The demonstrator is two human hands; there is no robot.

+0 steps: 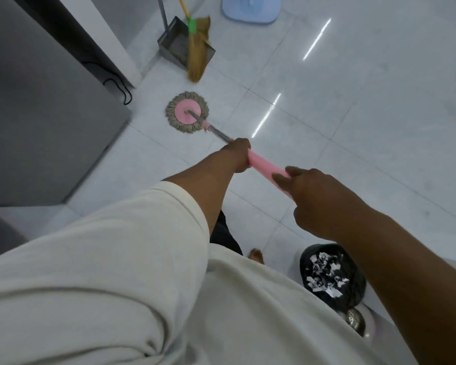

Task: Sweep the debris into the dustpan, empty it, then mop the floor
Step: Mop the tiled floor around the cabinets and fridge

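The mop (pixel 187 113) head lies flat on the floor (pixel 327 114) up-left, with the pole slanting back down-right toward the person. The left hand (pixel 237 155) is wrapped round the pink grip (pixel 263 164), and the right hand (pixel 316 198) looks like it's pinching the end.

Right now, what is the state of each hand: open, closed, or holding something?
Left hand: closed round the mop handle.
Right hand: holding the same handle at its upper end, fingers pinching it.

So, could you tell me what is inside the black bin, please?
The black bin holds torn white paper scraps. Anything beneath them is hidden, and the right forearm covers part of its rim.
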